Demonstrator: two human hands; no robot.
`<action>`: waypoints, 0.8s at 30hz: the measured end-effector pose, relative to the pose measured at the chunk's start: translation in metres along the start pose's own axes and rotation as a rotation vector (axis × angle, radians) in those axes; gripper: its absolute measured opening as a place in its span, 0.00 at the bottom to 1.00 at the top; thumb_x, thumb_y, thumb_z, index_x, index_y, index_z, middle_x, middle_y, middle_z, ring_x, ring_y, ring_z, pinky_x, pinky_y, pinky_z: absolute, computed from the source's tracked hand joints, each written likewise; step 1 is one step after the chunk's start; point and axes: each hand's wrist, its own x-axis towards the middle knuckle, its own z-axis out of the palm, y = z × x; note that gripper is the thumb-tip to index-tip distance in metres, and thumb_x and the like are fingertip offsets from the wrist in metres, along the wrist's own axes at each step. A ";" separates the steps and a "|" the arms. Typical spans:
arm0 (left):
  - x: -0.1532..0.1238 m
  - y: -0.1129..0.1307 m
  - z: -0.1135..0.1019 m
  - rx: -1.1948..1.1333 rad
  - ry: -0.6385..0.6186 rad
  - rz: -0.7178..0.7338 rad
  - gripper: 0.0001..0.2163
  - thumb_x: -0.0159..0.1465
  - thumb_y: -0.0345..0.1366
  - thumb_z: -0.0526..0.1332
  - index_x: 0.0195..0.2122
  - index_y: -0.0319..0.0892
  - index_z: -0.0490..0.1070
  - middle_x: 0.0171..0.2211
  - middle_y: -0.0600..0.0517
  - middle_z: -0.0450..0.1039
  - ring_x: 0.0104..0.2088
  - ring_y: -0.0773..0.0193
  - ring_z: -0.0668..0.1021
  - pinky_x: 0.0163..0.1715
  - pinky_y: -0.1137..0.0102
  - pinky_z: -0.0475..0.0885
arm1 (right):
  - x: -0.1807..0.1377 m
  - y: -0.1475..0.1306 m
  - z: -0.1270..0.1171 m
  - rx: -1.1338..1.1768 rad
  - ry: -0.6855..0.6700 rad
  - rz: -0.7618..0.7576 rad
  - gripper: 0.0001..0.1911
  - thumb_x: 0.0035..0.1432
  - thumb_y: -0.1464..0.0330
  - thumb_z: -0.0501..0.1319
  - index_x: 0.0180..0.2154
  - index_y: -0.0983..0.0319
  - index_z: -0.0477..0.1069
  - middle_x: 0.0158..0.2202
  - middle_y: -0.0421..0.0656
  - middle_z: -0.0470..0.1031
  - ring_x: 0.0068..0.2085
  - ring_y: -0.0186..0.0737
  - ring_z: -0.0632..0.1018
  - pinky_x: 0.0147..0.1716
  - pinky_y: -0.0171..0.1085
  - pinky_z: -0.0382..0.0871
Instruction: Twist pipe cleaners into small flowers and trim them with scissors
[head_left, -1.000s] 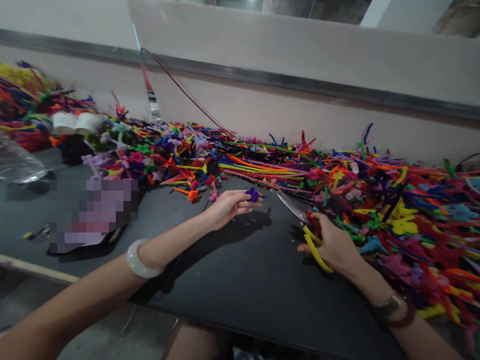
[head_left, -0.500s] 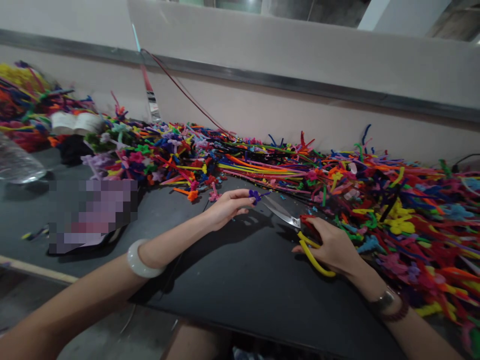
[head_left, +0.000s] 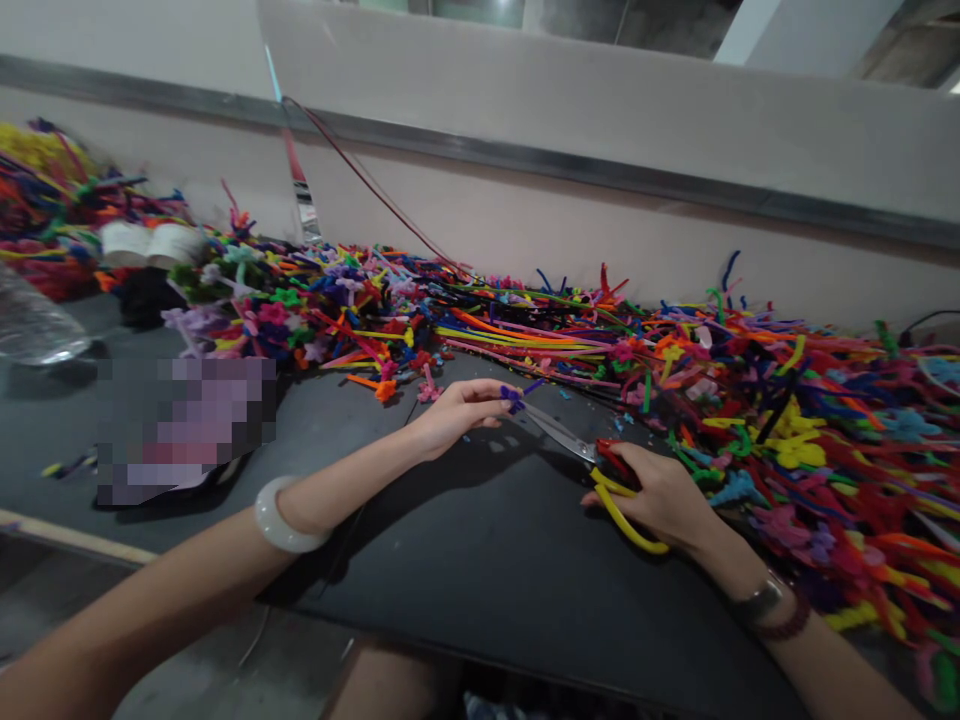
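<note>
My left hand pinches a small purple pipe-cleaner flower at its fingertips, just above the dark tabletop. My right hand grips scissors with yellow and red handles. Their metal blades point left and reach the purple flower, with the tips at its stem. A white bangle sits on my left wrist, and a watch and bead bracelet on my right.
A long heap of coloured pipe cleaners and twisted flowers runs along the back of the table and fills its right side. White tape rolls and a clear plastic item lie at the far left. A blurred patch covers something on the table.
My right hand swung the scissors leftward, from beside the pile to the purple flower. My left hand stayed nearly in place with the flower.
</note>
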 end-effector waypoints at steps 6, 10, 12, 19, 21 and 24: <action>0.000 -0.001 -0.001 -0.004 -0.007 0.006 0.09 0.49 0.31 0.61 0.34 0.40 0.70 0.33 0.51 0.70 0.32 0.72 0.72 0.30 0.78 0.65 | -0.001 0.000 0.001 -0.007 -0.005 -0.009 0.27 0.44 0.51 0.56 0.38 0.66 0.64 0.30 0.48 0.73 0.30 0.42 0.74 0.28 0.35 0.66; 0.001 -0.001 -0.001 0.000 -0.011 0.010 0.10 0.49 0.31 0.61 0.34 0.40 0.71 0.33 0.51 0.71 0.32 0.72 0.72 0.30 0.77 0.65 | -0.001 -0.001 0.000 -0.010 -0.012 -0.004 0.24 0.47 0.53 0.56 0.38 0.66 0.64 0.30 0.48 0.73 0.30 0.42 0.74 0.27 0.35 0.66; 0.001 -0.002 -0.001 -0.003 -0.008 0.008 0.10 0.49 0.31 0.61 0.34 0.40 0.71 0.33 0.51 0.71 0.32 0.72 0.72 0.30 0.77 0.65 | -0.001 -0.001 0.000 -0.010 -0.010 -0.008 0.24 0.47 0.53 0.56 0.37 0.66 0.64 0.29 0.48 0.73 0.29 0.42 0.74 0.27 0.35 0.65; 0.002 -0.002 -0.002 -0.021 -0.005 0.003 0.11 0.48 0.33 0.63 0.33 0.39 0.70 0.33 0.50 0.71 0.32 0.70 0.72 0.30 0.76 0.64 | -0.001 0.002 0.000 0.004 0.039 -0.007 0.16 0.51 0.56 0.53 0.32 0.64 0.63 0.25 0.44 0.72 0.25 0.38 0.74 0.23 0.32 0.64; 0.002 -0.001 -0.001 -0.026 0.003 -0.003 0.11 0.47 0.33 0.63 0.33 0.39 0.70 0.32 0.50 0.71 0.32 0.70 0.72 0.30 0.76 0.64 | 0.000 0.003 0.000 0.007 0.090 0.024 0.15 0.51 0.57 0.54 0.31 0.64 0.63 0.23 0.43 0.72 0.25 0.38 0.74 0.23 0.32 0.64; 0.001 0.000 -0.001 -0.043 0.017 -0.008 0.11 0.47 0.33 0.63 0.33 0.38 0.70 0.31 0.50 0.70 0.32 0.70 0.72 0.30 0.75 0.64 | 0.000 0.006 0.001 -0.032 0.149 0.104 0.15 0.50 0.57 0.54 0.31 0.63 0.62 0.23 0.43 0.71 0.24 0.38 0.73 0.23 0.32 0.64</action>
